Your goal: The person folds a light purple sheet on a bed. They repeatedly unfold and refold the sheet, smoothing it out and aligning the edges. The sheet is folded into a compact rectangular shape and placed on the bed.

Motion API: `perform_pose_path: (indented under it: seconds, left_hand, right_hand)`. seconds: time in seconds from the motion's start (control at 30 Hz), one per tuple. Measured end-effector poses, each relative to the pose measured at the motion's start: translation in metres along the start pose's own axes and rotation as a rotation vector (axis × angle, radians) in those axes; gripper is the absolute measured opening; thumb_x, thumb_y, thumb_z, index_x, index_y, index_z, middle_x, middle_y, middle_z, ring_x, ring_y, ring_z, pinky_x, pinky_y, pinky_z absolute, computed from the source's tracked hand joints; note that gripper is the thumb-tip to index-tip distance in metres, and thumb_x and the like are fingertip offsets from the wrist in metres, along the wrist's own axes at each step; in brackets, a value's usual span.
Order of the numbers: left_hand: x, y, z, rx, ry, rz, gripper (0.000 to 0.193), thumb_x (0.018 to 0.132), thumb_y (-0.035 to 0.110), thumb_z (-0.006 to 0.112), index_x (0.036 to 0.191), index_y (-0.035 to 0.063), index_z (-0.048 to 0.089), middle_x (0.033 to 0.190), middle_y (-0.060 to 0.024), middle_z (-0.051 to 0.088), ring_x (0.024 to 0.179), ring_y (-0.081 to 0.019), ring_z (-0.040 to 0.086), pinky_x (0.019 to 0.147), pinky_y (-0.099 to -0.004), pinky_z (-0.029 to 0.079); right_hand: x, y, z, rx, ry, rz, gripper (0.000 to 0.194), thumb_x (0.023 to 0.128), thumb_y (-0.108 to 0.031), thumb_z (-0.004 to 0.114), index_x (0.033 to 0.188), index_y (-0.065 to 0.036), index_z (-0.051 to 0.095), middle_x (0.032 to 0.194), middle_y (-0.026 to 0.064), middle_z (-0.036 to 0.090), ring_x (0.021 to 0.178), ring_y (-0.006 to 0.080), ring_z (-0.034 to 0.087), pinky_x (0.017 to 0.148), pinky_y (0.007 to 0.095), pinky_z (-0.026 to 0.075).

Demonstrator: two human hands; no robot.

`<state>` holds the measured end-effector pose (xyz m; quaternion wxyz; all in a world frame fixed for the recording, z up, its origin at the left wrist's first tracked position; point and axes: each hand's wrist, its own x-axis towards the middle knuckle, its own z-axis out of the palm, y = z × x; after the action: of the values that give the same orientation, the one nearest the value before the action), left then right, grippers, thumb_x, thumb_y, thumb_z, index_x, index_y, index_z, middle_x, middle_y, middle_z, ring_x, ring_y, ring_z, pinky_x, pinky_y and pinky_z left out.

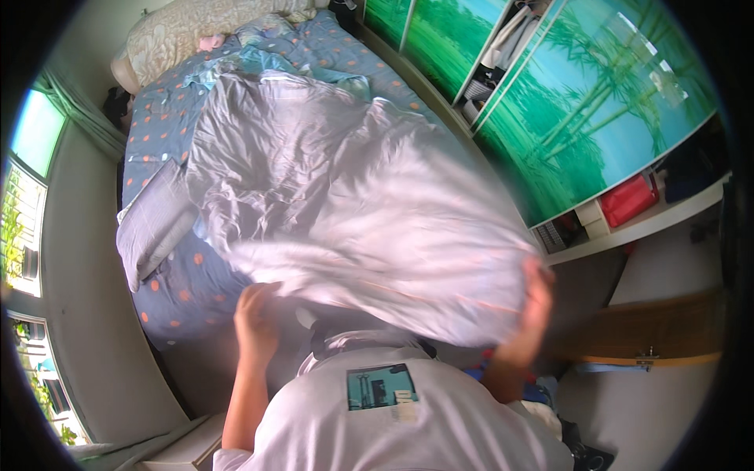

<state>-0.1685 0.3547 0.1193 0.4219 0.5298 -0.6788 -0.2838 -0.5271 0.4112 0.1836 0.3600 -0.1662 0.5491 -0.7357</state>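
Note:
A pale lilac quilt (377, 194) is spread in creases over the bed and lifts towards me at its near end. My left hand (254, 312) grips the quilt's near edge on the left, above the bed's foot. On the right, my right hand (535, 294) holds the near right corner and looks blurred. Between both hands the near part of the quilt hangs stretched in front of my body. Beneath it lies a blue-grey bed sheet (194, 294) with orange and white dots. A folded lilac part of the bedding (156, 226) lies along the left side of the bed.
A patterned, padded headboard (177, 41) stands at the far end, with a light blue cloth (259, 59) before it. Along the right runs a sliding-door wardrobe (565, 118) with one gap. A red bag (629, 200) sits on its low shelf. Windows (23, 235) are at left, a wooden door (648, 329) at right.

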Motion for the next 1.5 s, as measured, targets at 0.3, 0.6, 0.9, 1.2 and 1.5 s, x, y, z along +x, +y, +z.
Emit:
perform_pose_path:
  seconds: [0.3, 0.6, 0.9, 1.2, 1.5]
  left_hand:
    - [-0.082, 0.090, 0.197, -0.513, -1.206, -0.443, 0.049, 0.090, 0.044, 0.054, 0.108, -0.0007, 0.064, 0.105, -0.0148, 0.063, 0.101, -0.0227, 0.057, 0.090, -0.0332, 0.043]
    - [-0.107, 0.115, 0.162, -1.195, -0.297, -1.166, 0.034, 0.093, 0.022, 0.051, 0.121, 0.0041, 0.047, 0.118, -0.0136, 0.055, 0.112, -0.0282, 0.054, 0.092, -0.0435, 0.045]
    - [-0.160, 0.147, 0.094, -1.166, 0.238, -0.904, 0.022, 0.094, 0.020, 0.051, 0.111, 0.0060, 0.053, 0.091, -0.0035, 0.060, 0.065, -0.0086, 0.048, 0.045, -0.0227, 0.036]
    - [-0.164, 0.144, 0.081, -1.254, 0.455, -0.710, 0.037, 0.092, 0.023, 0.054, 0.126, 0.0081, 0.046, 0.126, -0.0037, 0.051, 0.114, -0.0201, 0.051, 0.091, -0.0379, 0.043]
    - [-0.169, 0.144, 0.088, -0.661, 0.500, -0.671, 0.012, 0.092, 0.018, 0.055, 0.100, 0.0097, 0.051, 0.081, 0.0027, 0.051, 0.068, -0.0040, 0.051, 0.051, -0.0185, 0.044]
  right_hand:
    - [-0.001, 0.065, -0.176, -0.033, -0.073, 0.580, 0.033, 0.087, -0.018, 0.059, 0.110, 0.005, 0.058, 0.105, 0.0137, 0.062, 0.092, 0.0214, 0.061, 0.084, 0.0339, 0.048]
    - [-0.039, 0.064, -0.087, -0.045, -0.620, 0.726, 0.022, 0.084, -0.012, 0.061, 0.102, 0.000, 0.061, 0.099, 0.0087, 0.063, 0.087, 0.0160, 0.060, 0.086, 0.0306, 0.045]
    - [-0.021, 0.124, -0.029, 0.731, -0.605, 1.194, 0.021, 0.091, -0.028, 0.053, 0.100, -0.009, 0.057, 0.098, 0.0055, 0.062, 0.092, 0.0213, 0.058, 0.089, 0.0429, 0.043]
    - [-0.002, 0.099, -0.029, 0.408, -0.559, 0.907, 0.039, 0.093, -0.030, 0.051, 0.122, -0.004, 0.048, 0.114, 0.0093, 0.056, 0.105, 0.0247, 0.055, 0.094, 0.0430, 0.043]
    - [0.009, 0.117, -0.059, 0.413, -0.310, 0.957, 0.037, 0.088, -0.021, 0.053, 0.120, -0.003, 0.051, 0.116, 0.0097, 0.058, 0.108, 0.0253, 0.054, 0.093, 0.0438, 0.042]
